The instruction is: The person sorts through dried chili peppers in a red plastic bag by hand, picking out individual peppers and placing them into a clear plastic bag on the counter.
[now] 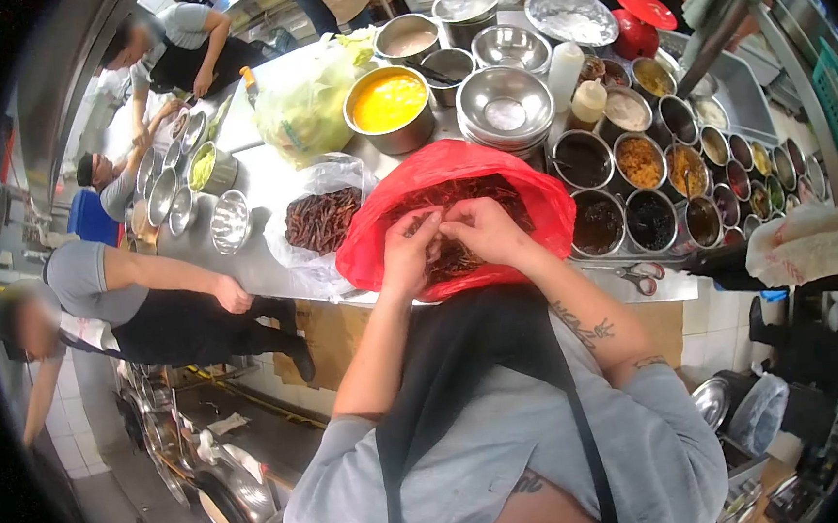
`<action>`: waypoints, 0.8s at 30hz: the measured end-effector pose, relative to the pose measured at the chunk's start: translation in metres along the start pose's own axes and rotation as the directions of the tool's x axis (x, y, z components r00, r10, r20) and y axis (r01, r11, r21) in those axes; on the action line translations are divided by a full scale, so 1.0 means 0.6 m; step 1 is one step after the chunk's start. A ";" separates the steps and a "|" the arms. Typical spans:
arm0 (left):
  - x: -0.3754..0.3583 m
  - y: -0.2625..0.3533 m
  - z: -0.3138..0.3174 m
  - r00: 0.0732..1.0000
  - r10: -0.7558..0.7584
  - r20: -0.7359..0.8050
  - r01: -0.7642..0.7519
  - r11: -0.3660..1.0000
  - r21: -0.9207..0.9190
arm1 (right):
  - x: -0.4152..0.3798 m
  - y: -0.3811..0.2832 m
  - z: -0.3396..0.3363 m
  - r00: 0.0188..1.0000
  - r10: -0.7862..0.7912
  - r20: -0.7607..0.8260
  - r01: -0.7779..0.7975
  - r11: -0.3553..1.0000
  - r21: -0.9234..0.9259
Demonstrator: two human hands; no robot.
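Observation:
A red plastic bag [530, 181] lies open on the steel counter [264, 263] in front of me, full of dark dried chillies [463, 195]. Both my hands are inside its mouth, close together. My left hand [408, 248] and my right hand [485, 230] pinch the same dried chilli between their fingertips, just above the heap. To the left of the red bag, a clear plastic bag [324, 220] holds more dried chillies.
Stacked steel bowls [505, 105] and a pot of yellow liquid [389, 103] stand behind the bags. Several sauce and spice containers [641, 163] fill the right side. Scissors [644, 277] lie at the counter's edge. Other people [150, 300] work at the left.

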State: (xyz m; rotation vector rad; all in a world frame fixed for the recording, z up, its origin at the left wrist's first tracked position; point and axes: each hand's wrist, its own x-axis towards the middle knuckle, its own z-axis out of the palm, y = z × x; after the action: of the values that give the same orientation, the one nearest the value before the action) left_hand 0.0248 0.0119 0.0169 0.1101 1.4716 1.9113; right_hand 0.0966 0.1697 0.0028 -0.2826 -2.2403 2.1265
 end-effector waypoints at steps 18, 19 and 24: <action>0.005 -0.007 -0.001 0.982 0.178 -0.057 -0.159 0.956 0.245 | -0.012 -0.027 0.000 0.920 -0.390 -0.026 0.340 0.831 -0.441; 0.012 -0.017 -0.011 0.984 0.179 -0.001 -0.173 0.953 0.248 | -0.011 -0.016 -0.001 0.930 -0.366 -0.010 0.337 0.866 -0.369; -0.010 -0.001 -0.022 0.957 -0.084 0.276 0.155 0.957 -0.244 | -0.029 -0.023 -0.011 0.992 0.020 0.126 -0.030 0.997 0.073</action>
State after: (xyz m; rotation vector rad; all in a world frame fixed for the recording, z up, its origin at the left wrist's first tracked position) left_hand 0.0234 -0.0020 0.0140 0.1417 1.0161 1.8919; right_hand 0.1130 0.1729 0.0183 -0.1806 -2.2250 2.2963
